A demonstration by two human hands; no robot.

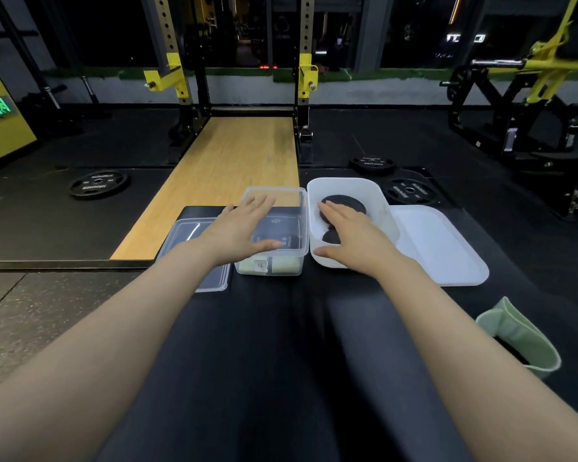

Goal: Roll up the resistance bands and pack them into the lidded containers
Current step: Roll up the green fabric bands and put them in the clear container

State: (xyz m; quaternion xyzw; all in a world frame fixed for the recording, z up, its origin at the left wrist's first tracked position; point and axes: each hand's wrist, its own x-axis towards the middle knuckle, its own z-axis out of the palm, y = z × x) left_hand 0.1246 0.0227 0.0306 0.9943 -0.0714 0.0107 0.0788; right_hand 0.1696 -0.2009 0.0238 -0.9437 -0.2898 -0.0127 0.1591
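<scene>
Both arms reach straight forward over the black padded table (pixel 281 328). The left hand (pixel 244 228), fingers straight and spread, lies flat over the clear plastic container (pixel 274 261). Right of that container, the right hand (pixel 347 235) lies flat, fingers straight, over the white plastic container (pixel 347 188) holding rolled black resistance bands (pixel 342 201).

Black padded bench (pixel 274 328), 2 open containers at its far end, clear (pixel 271 261) beside white (pixel 317 228), clear lid (pixel 181 235) at left edge, white lid (pixel 447 248) and green band (pixel 520 338) at right edge
</scene>
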